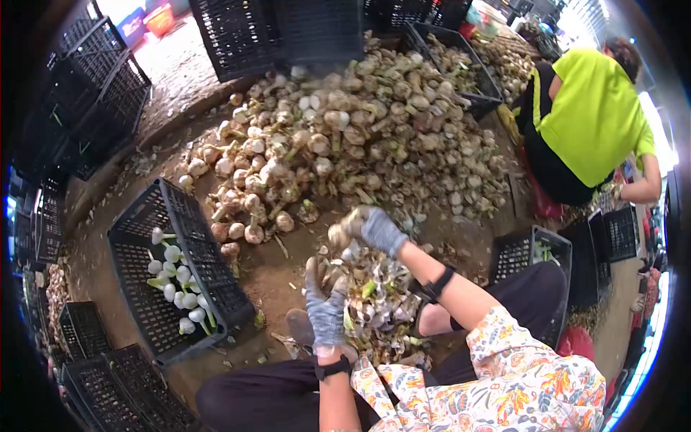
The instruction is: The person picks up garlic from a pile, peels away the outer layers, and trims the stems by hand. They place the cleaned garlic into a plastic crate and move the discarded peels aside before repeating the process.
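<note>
My left hand [327,306], in a grey work glove with soiled fingertips, is above the ground just left of a heap of garlic peelings [374,295]. Its fingers are apart, and no garlic bulb shows in it. My right hand [371,230], gloved the same way, is at the near edge of a large pile of unpeeled garlic bulbs [353,129]. Its fingers curl inward, and whatever they hold is hidden. To the left, a black plastic crate [169,266] holds several cleaned white garlic bulbs [173,270] with short green stems.
A co-worker in a bright yellow-green top [594,115] bends over at the right. Another black crate [533,252] stands beside my right knee. Stacked black crates [93,93] line the left side, and a tall one [277,36] stands behind the pile. An orange bucket [160,20] is far back.
</note>
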Demonstrator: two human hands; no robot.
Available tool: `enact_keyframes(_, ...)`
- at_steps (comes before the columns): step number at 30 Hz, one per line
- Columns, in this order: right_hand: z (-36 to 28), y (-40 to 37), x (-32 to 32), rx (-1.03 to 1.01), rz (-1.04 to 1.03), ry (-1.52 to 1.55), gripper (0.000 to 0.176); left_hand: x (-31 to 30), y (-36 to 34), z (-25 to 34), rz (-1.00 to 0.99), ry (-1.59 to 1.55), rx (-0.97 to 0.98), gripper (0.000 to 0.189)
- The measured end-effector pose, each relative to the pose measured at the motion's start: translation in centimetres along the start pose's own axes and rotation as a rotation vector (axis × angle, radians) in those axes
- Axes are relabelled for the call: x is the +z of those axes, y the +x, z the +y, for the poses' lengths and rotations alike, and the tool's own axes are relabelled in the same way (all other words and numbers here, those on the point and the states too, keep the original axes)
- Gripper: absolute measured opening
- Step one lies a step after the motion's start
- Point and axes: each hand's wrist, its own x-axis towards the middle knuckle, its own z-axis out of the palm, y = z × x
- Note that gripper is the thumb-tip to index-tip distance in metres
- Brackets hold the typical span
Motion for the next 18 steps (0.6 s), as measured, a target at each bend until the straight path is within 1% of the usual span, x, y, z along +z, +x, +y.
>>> enact_keyframes(1, -2.6, -3.2, -0.6, 0.048, -0.123, -0.233, 0.028, 0.4, -0.3, -0.4, -0.105, -0.07, -0.028, 0.065)
enact_keyframes(2, -6.3, -6.1, -1.6, 0.192, -0.15, -0.074, 0.031, 0.5, -0.6, -1.4, -0.186, -0.023, -0.004, 0.064)
enact_keyframes(4, -9.4, -10.3, -3.4, 0.325, -0.136, 0.244, 0.034, 2.0, -2.3, 0.9, -0.252, -0.104, -0.056, 0.063)
enact_keyframes(6, -9.6, -12.9, -4.5, 0.241, -0.022, 0.325, 0.035, 2.7, -3.7, -0.4, -0.281, -0.215, -0.022, 0.061)
enact_keyframes(7, -8.3, -14.4, -4.9, 0.127, -0.005, 0.34, 0.041, 3.2, -4.7, 0.2, -0.282, -0.236, -0.089, 0.06)
enact_keyframes(8, -6.9, -14.6, -4.7, -0.124, 0.002, 0.313, 0.045, 3.7, -5.3, 0.1, -0.303, -0.242, -0.066, 0.058)
enact_keyframes(11, -6.3, -16.8, -4.9, -0.082, 0.048, 0.228, 0.04, 5.2, -7.4, 0.9, -0.291, -0.299, -0.122, 0.058)
enact_keyframes(13, -6.6, -17.4, -4.2, 0.029, 0.173, 0.39, 0.025, 5.7, -8.1, 1.1, -0.296, -0.26, -0.059, 0.058)
enact_keyframes(14, -7.0, -17.7, -4.6, 0.027, 0.179, 0.397, 0.025, 5.8, -8.4, 1.1, -0.302, -0.253, -0.059, 0.058)
enact_keyframes(16, -8.0, -18.2, -5.5, 0.014, 0.138, 0.266, 0.026, 5.7, -8.6, 1.3, -0.313, -0.207, -0.072, 0.059)
enact_keyframes(17, -8.1, -18.4, -5.7, 0.027, 0.126, 0.345, 0.025, 5.8, -8.7, 1.5, -0.314, -0.199, -0.071, 0.059)
enact_keyframes(18, -8.1, -18.6, -5.9, 0.028, 0.127, 0.353, 0.025, 5.9, -8.8, 1.8, -0.318, -0.188, -0.083, 0.059)
